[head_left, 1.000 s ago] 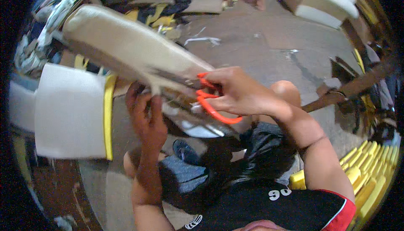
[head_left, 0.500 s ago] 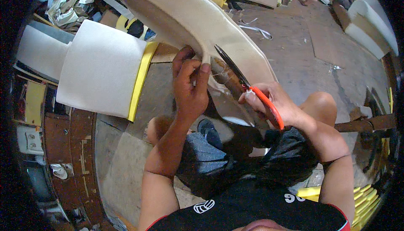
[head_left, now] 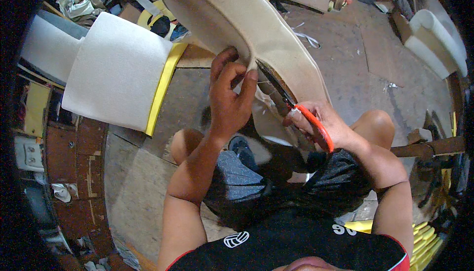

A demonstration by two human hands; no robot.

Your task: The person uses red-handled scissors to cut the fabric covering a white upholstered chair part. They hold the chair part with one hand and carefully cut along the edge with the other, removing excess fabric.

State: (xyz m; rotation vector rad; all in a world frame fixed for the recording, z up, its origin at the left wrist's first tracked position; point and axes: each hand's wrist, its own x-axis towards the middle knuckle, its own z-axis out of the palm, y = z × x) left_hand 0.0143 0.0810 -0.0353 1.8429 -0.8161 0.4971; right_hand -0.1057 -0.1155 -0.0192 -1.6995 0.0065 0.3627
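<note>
In front of me stands a large curved piece covered in cream fabric [head_left: 284, 39], like a chair back, its folded fabric edge running down toward my lap. My left hand [head_left: 229, 98] is closed, thumb and fingers pinching that fabric edge. Scissors [head_left: 282, 92] with orange handles and dark blades are gripped in my right hand [head_left: 318, 118]. Their tip lies at the fabric edge, right beside my left fingertips. Loose threads hang just below the blades. Part of the piece's underside is in shadow between my hands and knees.
To the left sits a white padded block [head_left: 118, 68] with a yellow foam edge [head_left: 165, 90]. White curved padding [head_left: 434, 41] stands at the far right. A pale strip [head_left: 311, 41] lies on the floor. Yellow foam strips [head_left: 425, 241] are stacked at lower right, and a brown wooden cabinet [head_left: 89, 162] borders the left.
The scissor tip has come down from over the cream fabric to the edge by my left fingertips. My left hand and the cream piece appear slightly further right.
</note>
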